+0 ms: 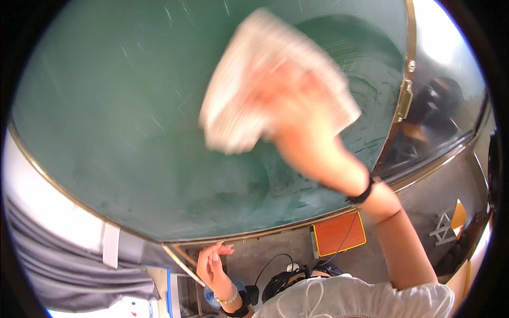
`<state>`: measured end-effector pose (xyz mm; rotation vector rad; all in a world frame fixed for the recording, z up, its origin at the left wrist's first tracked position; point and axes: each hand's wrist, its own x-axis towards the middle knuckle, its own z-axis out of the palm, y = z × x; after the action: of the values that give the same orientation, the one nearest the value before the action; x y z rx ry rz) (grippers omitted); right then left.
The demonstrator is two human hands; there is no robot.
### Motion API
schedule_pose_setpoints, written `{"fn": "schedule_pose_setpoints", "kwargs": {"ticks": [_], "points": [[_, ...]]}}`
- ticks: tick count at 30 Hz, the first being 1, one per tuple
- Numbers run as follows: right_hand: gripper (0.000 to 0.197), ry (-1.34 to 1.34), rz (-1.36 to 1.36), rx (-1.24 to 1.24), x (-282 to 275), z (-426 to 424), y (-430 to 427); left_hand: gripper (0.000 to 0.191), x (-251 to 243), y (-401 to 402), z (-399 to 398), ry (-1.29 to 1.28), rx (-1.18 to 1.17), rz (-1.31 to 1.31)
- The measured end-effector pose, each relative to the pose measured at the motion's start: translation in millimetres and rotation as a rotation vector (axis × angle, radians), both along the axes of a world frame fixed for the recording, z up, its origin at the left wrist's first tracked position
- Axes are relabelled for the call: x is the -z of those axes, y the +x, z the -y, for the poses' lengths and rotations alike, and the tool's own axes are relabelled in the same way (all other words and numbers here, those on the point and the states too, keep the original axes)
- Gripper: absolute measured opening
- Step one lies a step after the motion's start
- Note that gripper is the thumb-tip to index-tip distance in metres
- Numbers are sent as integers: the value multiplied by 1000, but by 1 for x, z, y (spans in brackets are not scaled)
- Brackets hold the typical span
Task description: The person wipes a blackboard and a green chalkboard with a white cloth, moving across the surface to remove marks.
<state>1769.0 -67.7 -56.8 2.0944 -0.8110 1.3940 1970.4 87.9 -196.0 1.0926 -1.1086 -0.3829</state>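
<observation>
A green chalkboard (119, 159) fills most of the view, with faint scratches and cloudy smears on it. My right hand (294, 99), blurred by motion, holds a pale cloth (234, 79) spread against the board, right of its middle. A darker curved streak lies on the board at the cloth's right. My left hand (214, 262) hangs below the board's lower edge, its fingers bent and holding nothing. A bead bracelet and a dark band are on the left wrist, and a black band (364, 192) is on the right.
A metal-framed dark glossy panel (429, 131) adjoins the board on the right. Beneath the board are an orange-topped stool or small table (340, 234), a cable and a blue plastic water bottle (212, 298). A grey curtain (79, 270) hangs at lower left. A folding stand (443, 230) is at lower right.
</observation>
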Motion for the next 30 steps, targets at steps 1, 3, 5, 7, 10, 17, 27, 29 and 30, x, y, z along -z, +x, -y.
{"fn": "schedule_pose_setpoints", "kwargs": {"ticks": [1,3,5,7,10,17,27,29,30], "points": [[43,58,-93,-119,24,-2,22,20,2,3,7,-17,22,-13],[40,130,-235,-431,100,6,65,19,10,7,16,-25,42,-35],[45,-23,-623,-116,169,-3,78,18,15,5,28,15,81,-24],[50,22,-868,42,221,-3,62,16,19,-2,37,-52,135,7],[48,-13,-813,70,204,0,26,17,21,17,38,-106,127,83],[53,-32,-109,410,5,1,-4,48,-32,38,70,-315,61,377],[55,-114,-425,159,40,16,47,51,-34,-18,132,-646,-161,560],[47,164,-369,-128,89,18,39,47,8,-39,133,-494,-104,732],[44,109,-483,-140,106,16,33,49,34,-45,129,-447,-112,756]]}}
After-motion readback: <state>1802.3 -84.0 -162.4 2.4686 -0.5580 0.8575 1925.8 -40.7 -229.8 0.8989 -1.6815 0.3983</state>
